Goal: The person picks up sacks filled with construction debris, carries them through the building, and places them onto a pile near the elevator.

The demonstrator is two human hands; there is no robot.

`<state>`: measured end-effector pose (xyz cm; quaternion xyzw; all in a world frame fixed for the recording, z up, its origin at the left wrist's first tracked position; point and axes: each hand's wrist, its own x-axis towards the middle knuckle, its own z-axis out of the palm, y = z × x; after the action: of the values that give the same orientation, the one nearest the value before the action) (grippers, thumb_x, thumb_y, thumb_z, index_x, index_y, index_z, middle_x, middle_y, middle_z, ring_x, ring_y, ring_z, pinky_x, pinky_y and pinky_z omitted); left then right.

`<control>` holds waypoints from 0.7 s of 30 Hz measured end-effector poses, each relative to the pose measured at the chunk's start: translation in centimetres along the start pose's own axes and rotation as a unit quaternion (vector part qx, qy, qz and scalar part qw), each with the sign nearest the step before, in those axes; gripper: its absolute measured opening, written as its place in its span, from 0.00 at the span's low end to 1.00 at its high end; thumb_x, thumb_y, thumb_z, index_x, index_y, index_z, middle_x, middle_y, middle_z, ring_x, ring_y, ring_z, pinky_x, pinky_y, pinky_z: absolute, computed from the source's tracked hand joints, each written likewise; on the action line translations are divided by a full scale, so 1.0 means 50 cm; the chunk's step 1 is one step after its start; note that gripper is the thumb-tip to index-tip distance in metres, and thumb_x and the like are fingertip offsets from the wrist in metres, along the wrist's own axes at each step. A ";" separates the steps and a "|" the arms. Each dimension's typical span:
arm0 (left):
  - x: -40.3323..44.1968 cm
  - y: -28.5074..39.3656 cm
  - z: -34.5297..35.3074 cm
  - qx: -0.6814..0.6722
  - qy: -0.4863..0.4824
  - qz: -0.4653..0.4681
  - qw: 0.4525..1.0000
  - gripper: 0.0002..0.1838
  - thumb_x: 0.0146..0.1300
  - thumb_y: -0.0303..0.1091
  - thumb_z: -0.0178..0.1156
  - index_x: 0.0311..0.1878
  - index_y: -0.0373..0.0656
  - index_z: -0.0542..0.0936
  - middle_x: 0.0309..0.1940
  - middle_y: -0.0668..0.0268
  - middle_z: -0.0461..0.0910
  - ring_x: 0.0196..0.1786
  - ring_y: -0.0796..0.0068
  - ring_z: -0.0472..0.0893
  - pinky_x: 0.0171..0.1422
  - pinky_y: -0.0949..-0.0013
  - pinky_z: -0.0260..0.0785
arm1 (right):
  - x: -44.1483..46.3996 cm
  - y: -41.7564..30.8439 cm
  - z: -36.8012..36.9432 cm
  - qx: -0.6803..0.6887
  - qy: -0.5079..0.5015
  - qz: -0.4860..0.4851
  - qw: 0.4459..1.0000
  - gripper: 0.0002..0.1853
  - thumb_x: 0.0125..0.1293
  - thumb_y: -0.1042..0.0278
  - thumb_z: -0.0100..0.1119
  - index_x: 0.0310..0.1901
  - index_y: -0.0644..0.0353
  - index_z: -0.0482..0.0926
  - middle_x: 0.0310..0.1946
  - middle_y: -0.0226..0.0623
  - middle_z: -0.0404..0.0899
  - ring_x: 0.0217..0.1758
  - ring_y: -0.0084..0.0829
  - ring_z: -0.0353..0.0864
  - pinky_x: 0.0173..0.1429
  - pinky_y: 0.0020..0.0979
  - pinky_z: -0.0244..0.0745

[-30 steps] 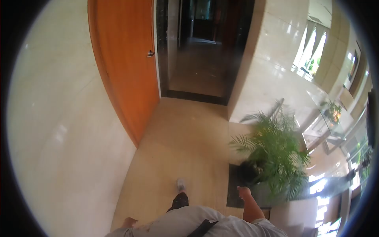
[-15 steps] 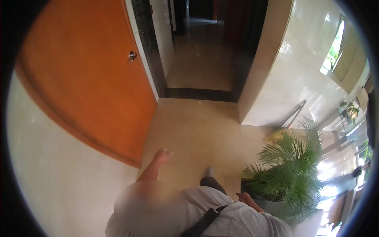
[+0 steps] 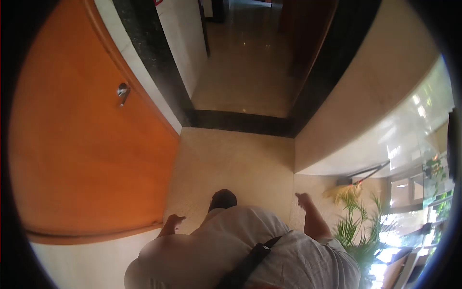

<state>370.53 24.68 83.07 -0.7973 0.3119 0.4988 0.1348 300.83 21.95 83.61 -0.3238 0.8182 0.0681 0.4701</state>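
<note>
My left hand hangs low at my side, near the bottom of the orange door. Its fingers are loosely bent and apart, with nothing seen in them. On the other side my right hand is held forward over the floor, its thumb sticking out from half-curled fingers. Nothing shows in that hand either. A dark strap crosses my light shirt, and one dark shoe reaches ahead on the floor.
Ahead, a dark raised sill spans the doorway into a dim corridor. The orange door has a metal handle. A broom leans by the right wall, close to a leafy plant. Bright windows lie lower right.
I have moved closer to the doorway. My left hand has swung back toward my body, and my right hand has come forward. The plant has slid toward the lower right of view.
</note>
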 end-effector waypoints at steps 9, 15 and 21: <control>0.134 0.581 -0.250 0.061 0.003 0.106 0.992 0.24 0.53 0.50 0.59 0.23 0.33 0.75 0.14 0.58 0.69 0.16 0.66 0.69 0.22 0.62 0.66 | 0.345 -0.429 -0.254 0.162 0.059 0.003 0.985 0.27 0.56 0.40 0.51 0.21 0.62 0.74 0.13 0.39 0.73 0.14 0.33 0.73 0.19 0.36 0.68; 0.335 1.204 -0.498 0.289 0.115 0.283 0.907 0.31 0.54 0.60 0.51 0.27 0.33 0.77 0.26 0.48 0.77 0.35 0.54 0.78 0.44 0.59 0.68 | 0.370 -0.631 -0.341 0.089 -0.037 0.013 0.995 0.30 0.55 0.39 0.51 0.25 0.67 0.77 0.21 0.47 0.78 0.20 0.37 0.77 0.27 0.36 0.73; 0.337 1.746 -0.664 0.163 0.205 0.377 0.889 0.28 0.54 0.55 0.53 0.34 0.33 0.77 0.34 0.47 0.76 0.43 0.51 0.75 0.49 0.58 0.66 | 0.596 -0.705 -0.454 0.169 -0.036 0.021 0.985 0.26 0.56 0.44 0.53 0.27 0.67 0.77 0.17 0.44 0.75 0.17 0.34 0.74 0.24 0.36 0.69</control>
<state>344.14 -66.04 92.14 -0.6713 0.6862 0.2801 -0.0022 294.93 -28.91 78.62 -0.2199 0.8072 -0.0501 0.5455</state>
